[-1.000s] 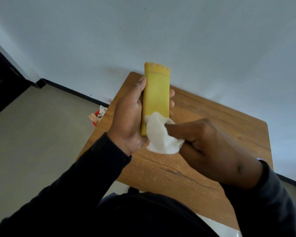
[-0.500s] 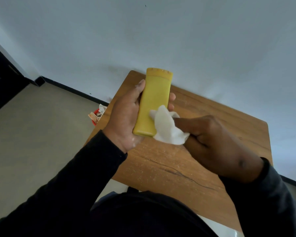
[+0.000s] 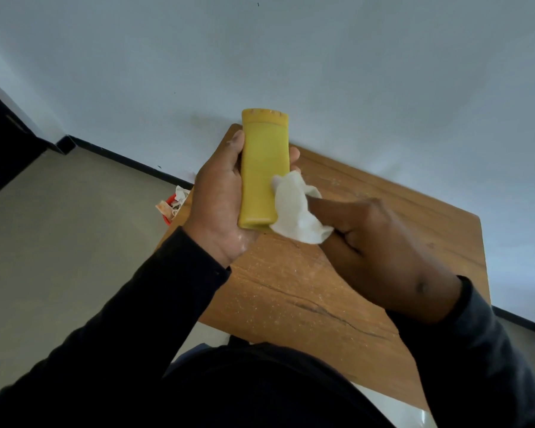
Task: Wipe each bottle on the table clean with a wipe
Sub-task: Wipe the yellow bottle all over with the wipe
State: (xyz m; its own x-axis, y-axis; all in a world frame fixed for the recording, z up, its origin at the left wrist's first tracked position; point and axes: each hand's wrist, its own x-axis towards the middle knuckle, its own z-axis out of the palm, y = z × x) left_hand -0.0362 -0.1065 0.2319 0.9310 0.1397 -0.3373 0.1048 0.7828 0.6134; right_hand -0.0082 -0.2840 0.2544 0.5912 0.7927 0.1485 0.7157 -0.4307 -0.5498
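While my left hand (image 3: 220, 205) keeps its fingers (image 3: 293, 152) curled round the yellow bottle (image 3: 261, 168), thumb lying along the near left edge and fingertips showing past the right edge, my right hand (image 3: 380, 248) pinches the white wipe (image 3: 294, 208) in a bunched wad against the bottle's lower right side. Neither hand is spread: the left is wrapped close on the bottle, the right is drawn in tight on the wipe, its fingertips hidden under the cloth, so I cannot tell just which of them press.

The bottle is held up in the air above the far left part of the bench (image 3: 337, 291), cap end pointing away from me, base resting near my left palm. I see no other bottle on the bench from here.

To do this stroke well, I judge I should run the wipe the full length of the face, base to cap, with even pressure, then roll the bottle in the left hand so the covered sides come round. My left fingers hide strips of the surface, and those would be missed unless I shift the grip. The plastic looks smooth and my palm looks damp, so a loose hold could let it slip.

Beyond the bench's left edge, a red bin with crumpled paper (image 3: 172, 203) sits on the floor.
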